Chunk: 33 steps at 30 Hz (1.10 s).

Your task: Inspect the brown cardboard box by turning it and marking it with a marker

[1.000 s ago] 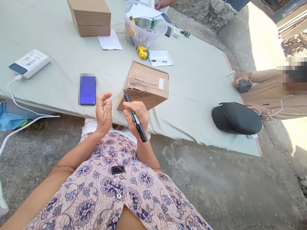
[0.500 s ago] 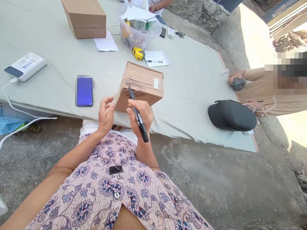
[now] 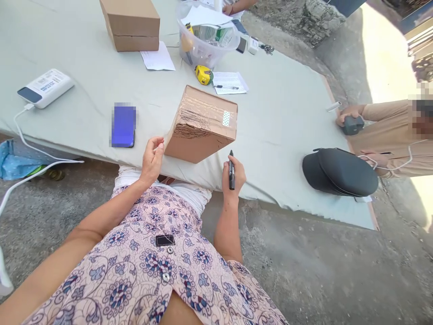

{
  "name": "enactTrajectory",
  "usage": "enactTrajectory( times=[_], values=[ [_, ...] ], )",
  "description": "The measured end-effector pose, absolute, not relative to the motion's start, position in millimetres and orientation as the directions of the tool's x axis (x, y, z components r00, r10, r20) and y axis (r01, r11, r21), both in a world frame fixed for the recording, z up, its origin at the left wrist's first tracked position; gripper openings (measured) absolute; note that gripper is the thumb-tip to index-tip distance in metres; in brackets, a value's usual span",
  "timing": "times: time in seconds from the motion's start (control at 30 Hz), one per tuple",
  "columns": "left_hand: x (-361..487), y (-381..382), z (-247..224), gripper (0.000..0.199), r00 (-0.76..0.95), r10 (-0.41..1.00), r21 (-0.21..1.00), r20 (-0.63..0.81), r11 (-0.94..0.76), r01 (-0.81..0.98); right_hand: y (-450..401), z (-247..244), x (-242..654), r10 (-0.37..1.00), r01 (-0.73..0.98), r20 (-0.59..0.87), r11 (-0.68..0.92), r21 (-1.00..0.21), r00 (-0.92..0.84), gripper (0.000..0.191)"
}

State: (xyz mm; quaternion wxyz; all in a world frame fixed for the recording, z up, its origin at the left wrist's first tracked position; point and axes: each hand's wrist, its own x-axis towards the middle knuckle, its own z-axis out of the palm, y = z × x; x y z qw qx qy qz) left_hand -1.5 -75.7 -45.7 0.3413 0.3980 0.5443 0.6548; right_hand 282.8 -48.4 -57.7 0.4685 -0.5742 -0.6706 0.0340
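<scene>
A taped cardboard box (image 3: pixel 201 124) stands tilted on one edge on the cloth-covered table (image 3: pixel 277 135), with dark marker scribbles on its taped face. My left hand (image 3: pixel 152 160) is raised with curled fingers just beside the box's lower left corner, and I cannot tell whether they touch it. To the right of the box, my right hand (image 3: pixel 232 178) grips a black marker pen (image 3: pixel 231 168) upright, with its tip pointing up. The pen is apart from the box.
A phone (image 3: pixel 123 125) lies left of the box, beyond it a yellow tape measure (image 3: pixel 204 75) and a plastic tub (image 3: pixel 206 38). A closed carton (image 3: pixel 130 27) stands at the back. A black cap (image 3: pixel 340 172) lies right; a co-worker's hand (image 3: pixel 350 115) holds a dark object there.
My right hand has moved rightward away from the box, and the marker now stands upright in it. My left hand has shifted slightly to the left.
</scene>
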Motion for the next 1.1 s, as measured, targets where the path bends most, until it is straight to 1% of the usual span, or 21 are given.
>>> enactTrajectory(
  times=[0.07,0.13,0.17,0.23,0.3,0.37,0.43,0.5,0.53,0.57,0.63,0.7,0.77,0.83,0.9,0.93,1.0,1.03,1.1],
  values=[
    [-4.2,-74.8,-45.1,0.042,-0.455,0.875,0.983,0.166,-0.181,0.010,-19.6,-67.6,298.4,0.853,0.820,0.520,0.263,-0.508,0.048,0.034],
    [-8.4,-73.5,-42.7,0.044,-0.452,0.870,0.979,0.197,-0.197,0.048,7.9,-73.1,308.3,0.908,0.893,0.418,0.211,-0.397,-0.029,0.038],
    [-10.8,-72.4,-40.8,0.045,-0.445,0.869,0.976,0.216,-0.208,0.068,20.0,-74.2,311.0,0.927,0.919,0.368,0.211,-0.333,-0.080,0.040],
    [-15.4,-68.8,-36.0,0.048,-0.419,0.869,0.965,0.262,-0.239,0.108,39.8,-74.3,312.8,0.937,0.933,0.325,0.223,-0.284,-0.125,0.042],
    [-19.3,-62.9,-30.5,0.052,-0.369,0.872,0.947,0.321,-0.286,0.149,53.1,-73.2,311.5,0.945,0.945,0.284,0.234,-0.230,-0.165,0.041],
    [-22.3,-54.3,-25.4,0.058,-0.284,0.873,0.916,0.396,-0.355,0.186,60.2,-72.4,309.5,0.950,0.961,0.241,0.237,-0.143,-0.198,0.038],
    [-24.7,-43.5,-21.5,0.068,-0.163,0.875,0.883,0.456,-0.422,0.203,62.4,-72.5,308.6,0.952,0.970,0.211,0.237,-0.057,-0.220,0.036],
    [-26.7,-31.7,-19.5,0.083,-0.034,0.878,0.864,0.477,-0.462,0.201,62.3,-73.3,309.4,0.952,0.970,0.201,0.241,-0.018,-0.232,0.037],
    [-27.5,-25.8,-19.3,0.092,0.024,0.880,0.862,0.474,-0.469,0.194,62.0,-73.7,310.4,0.951,0.969,0.201,0.245,-0.019,-0.236,0.038],
    [-28.3,-20.2,-19.6,0.102,0.073,0.883,0.864,0.465,-0.470,0.183,61.7,-74.0,311.7,0.950,0.967,0.203,0.251,-0.034,-0.239,0.041],
    [-29.6,-10.7,-22.1,0.116,0.140,0.891,0.879,0.432,-0.451,0.154,59.8,-73.4,314.5,0.946,0.959,0.221,0.264,-0.102,-0.237,0.046],
    [-30.7,-3.8,-27.3,0.125,0.176,0.903,0.901,0.393,-0.416,0.122,53.9,-71.0,316.0,0.936,0.936,0.282,0.277,-0.217,-0.212,0.050],
    [-31.9,0.6,-35.0,0.129,0.206,0.909,0.917,0.362,-0.387,0.094,41.0,-67.1,313.3,0.913,0.877,0.381,0.296,-0.378,-0.144,0.049],
    [-32.8,3.4,-43.8,0.133,0.243,0.911,0.929,0.334,-0.362,0.080,21.4,-63.0,303.7,0.891,0.757,0.451,0.328,-0.565,-0.049,0.049],
    [-32.8,5.4,-50.7,0.134,0.265,0.913,0.937,0.310,-0.341,0.079,-0.2,-60.0,286.3,0.901,0.583,0.434,0.359,-0.729,-0.011,0.057],
    [-32.2,6.3,-52.4,0.133,0.264,0.914,0.938,0.307,-0.338,0.079,-9.8,-59.0,275.4,0.907,0.498,0.420,0.381,-0.779,-0.036,0.064],
    [-29.7,7.5,-50.5,0.131,0.244,0.917,0.935,0.316,-0.344,0.082,-23.4,-57.1,252.5,0.913,0.395,0.392,0.404,-0.825,-0.114,0.075],
    [-27.9,7.6,-46.8,0.128,0.229,0.919,0.934,0.323,-0.348,0.082,-27.0,-55.9,242.1,0.916,0.375,0.371,0.400,-0.836,-0.151,0.076],
    [-23.8,6.1,-35.8,0.121,0.202,0.927,0.939,0.315,-0.335,0.073,-28.7,-52.2,226.0,0.915,0.379,0.381,0.401,-0.834,-0.130,0.077]
  ],
)
